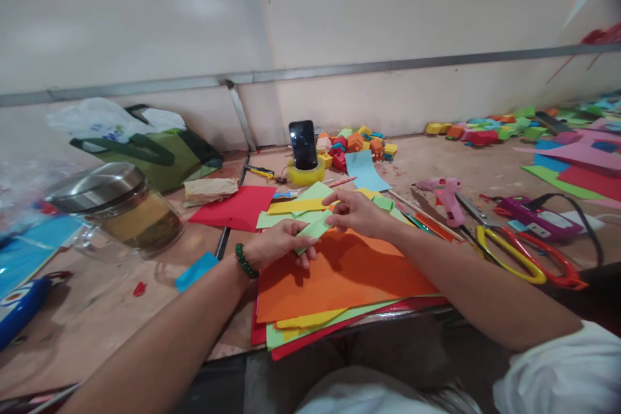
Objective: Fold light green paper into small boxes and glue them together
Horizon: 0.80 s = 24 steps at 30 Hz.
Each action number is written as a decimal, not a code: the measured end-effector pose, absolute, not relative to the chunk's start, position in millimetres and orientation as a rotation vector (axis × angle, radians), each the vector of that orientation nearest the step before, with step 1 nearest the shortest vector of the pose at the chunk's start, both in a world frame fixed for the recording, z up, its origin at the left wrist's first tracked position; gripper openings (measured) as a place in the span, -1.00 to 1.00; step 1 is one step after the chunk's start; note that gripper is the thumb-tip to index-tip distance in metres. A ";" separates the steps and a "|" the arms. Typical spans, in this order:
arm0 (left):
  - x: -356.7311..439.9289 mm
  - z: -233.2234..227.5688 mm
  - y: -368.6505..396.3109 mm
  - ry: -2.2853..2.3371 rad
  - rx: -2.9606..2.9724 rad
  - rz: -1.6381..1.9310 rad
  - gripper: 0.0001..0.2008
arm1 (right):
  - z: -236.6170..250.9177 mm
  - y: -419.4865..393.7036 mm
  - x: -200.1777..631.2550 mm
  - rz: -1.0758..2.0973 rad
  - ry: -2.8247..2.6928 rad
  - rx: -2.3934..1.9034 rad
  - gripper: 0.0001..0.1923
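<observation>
Both hands were pinched on the same small light-green paper strip [314, 229]: left hand [277, 244] gripped its near end between thumb and fingers, right hand [358, 212] nipped the far end with fingertips pressed together. The strip sat just above the orange sheet [339, 275], which topped a stack of coloured sheets at the table's near edge. My read: folding or creasing this piece wanted both pinches kept close to the edges, with the paper taut and flat so the corners line up. Just beyond the grip lay loose yellow and green offcuts [295, 207], close enough to get dragged along. Further out behind them stood a phone [303, 144] propped in a yellow tape roll [306, 174], with a heap of small folded paper blocks [356, 142] beside it. To the right of the grip lay a pink glue gun [447, 198] and red-and-yellow scissors [521, 252], clear of the hands. To the left sat a red sheet [235, 207] and a lidded glass jar [121, 210], well apart. Nothing blocked the hands themselves.
</observation>
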<state>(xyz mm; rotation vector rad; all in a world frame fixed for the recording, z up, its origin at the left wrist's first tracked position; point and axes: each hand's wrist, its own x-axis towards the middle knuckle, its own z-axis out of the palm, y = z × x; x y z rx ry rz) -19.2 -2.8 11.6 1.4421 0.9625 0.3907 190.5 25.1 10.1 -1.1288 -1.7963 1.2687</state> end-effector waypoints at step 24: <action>-1.2 19.5 -28.8 1.293 2.850 -0.070 -0.81 | 4.9 30.3 192.1 0.835 -2.314 -1.601 -0.76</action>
